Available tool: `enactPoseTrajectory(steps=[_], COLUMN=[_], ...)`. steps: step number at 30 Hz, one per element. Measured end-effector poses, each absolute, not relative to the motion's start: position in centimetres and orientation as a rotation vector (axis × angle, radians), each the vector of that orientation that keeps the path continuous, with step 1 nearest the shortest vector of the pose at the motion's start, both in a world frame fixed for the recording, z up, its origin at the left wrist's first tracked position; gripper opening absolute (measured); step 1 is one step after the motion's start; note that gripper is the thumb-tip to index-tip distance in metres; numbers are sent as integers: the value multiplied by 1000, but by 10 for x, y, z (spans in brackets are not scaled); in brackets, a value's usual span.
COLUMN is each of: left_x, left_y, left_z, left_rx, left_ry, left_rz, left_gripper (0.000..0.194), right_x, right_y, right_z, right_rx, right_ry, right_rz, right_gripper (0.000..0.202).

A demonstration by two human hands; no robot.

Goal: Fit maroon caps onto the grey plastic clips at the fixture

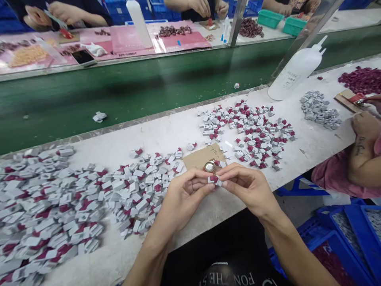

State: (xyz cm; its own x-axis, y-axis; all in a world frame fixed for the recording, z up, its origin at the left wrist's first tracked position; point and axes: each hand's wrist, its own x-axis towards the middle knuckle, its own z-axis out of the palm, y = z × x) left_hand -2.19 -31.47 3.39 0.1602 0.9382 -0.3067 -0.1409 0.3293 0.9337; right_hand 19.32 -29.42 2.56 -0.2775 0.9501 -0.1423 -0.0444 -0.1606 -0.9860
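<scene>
The grip here is two-handed: the left hand (183, 194) and the right hand (253, 190) meet tip to tip, thumbs and fingers pinched on one small grey-and-maroon plastic block (213, 180). It sits between them, just above the near edge of the table (166, 137). Holding it from both sides probably steadies so small a piece and lets both thumbs press on it.

Just beyond the fingers lies a flat tan cardboard mat (193, 159), likely put there as a work surface. On it I see a round, pale-faced piece with a metallic rim (209, 166); the hands hide part of the mat.

To the left spreads a broad heap of grey-and-maroon blocks (59, 198), and a second cluster of similar blocks (250, 131) lies far right, both perhaps kept within easy reach. They crowd the mat, leaving little elbow room.

Farther right a white plastic squeeze bottle (293, 75) leans near a slanting metal post (309, 29), and a co-worker's hand (367, 125) rests near a pile of plain grey pieces (320, 110). Across the far side runs a green belt (133, 91).
</scene>
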Motion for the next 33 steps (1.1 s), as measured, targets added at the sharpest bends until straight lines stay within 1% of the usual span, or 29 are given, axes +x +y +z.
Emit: enactPoseTrajectory(steps=[5, 7, 9, 12, 14, 17, 21, 25, 29, 33], left_x=[-41, -50, -58, -70, -76, -80, -76, -67, -61, -56], left_y=[-305, -294, -278, -243, -215, -174, -124, -74, -26, 7], left_z=[56, 69, 79, 83, 78, 64, 41, 19, 1, -12], left_rx=[1127, 1295, 1455, 1540, 1475, 1330, 1269, 1282, 1302, 1372], left_ry=[1178, 1241, 1342, 1486, 1540, 1621, 1706, 1782, 1844, 1892], left_rz=[705, 580, 515, 570, 649, 728, 767, 795, 748, 680], left_gripper=[12, 12, 15, 18, 22, 27, 15, 18, 21, 21], right_x=[189, 189, 190, 192, 191, 185, 168, 152, 156, 174], right_y=[-290, -280, -261, -222, -199, -179, -172, -165, -156, -151], right_z=[26, 30, 32, 24, 15, 5, 1, 1, 3, 6], right_rx=[-1019, -1054, -1194, -1464, -1597, -1660, -1601, -1527, -1476, -1573], right_ry=[-1342, -1444, -1556, -1663, -1758, -1976, -2253, -2475, -2421, -2275], right_rz=[1641, 1609, 1436, 1051, 902, 817, 753, 763, 807, 772], right_gripper=[5, 9, 14, 17, 17, 12, 7, 6, 7, 5])
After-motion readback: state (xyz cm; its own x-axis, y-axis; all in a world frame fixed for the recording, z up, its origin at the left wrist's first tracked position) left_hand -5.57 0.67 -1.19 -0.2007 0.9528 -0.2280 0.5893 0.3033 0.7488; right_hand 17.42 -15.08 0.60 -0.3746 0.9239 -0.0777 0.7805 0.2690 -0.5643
